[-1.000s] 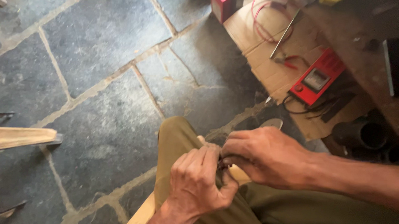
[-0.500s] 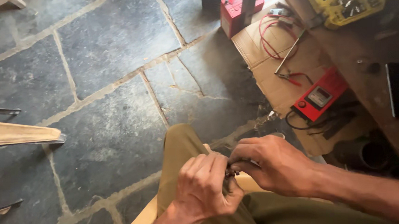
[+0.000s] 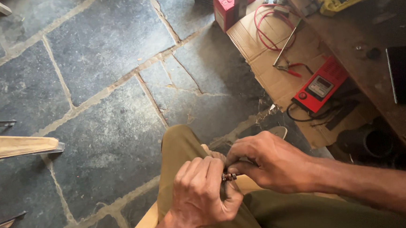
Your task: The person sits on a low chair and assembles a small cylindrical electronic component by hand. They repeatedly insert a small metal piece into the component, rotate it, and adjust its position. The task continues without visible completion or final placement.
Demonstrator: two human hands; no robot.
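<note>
My left hand [image 3: 203, 194] is curled into a fist over my knee, gripping a small dark metal part [image 3: 229, 176] of which only a ribbed end shows. My right hand [image 3: 273, 160] pinches that same end between thumb and fingertips. Both hands meet above my olive trouser leg [image 3: 182, 150]. Most of the small part is hidden inside my left fist, so its shape is unclear.
A red meter box [image 3: 319, 88] lies on flattened cardboard [image 3: 267, 57] with red wires [image 3: 265, 24] and black cable. A red battery-like box [image 3: 226, 5] stands beyond. A wooden bench [image 3: 371, 49] holds a dark phone [image 3: 405, 74]. A pale wooden arm [image 3: 13, 147] juts from the left over stone floor.
The view has tilted down and left, so the bench and cardboard sit lower in the frame. My hands stay together on the small part, shifted slightly right.
</note>
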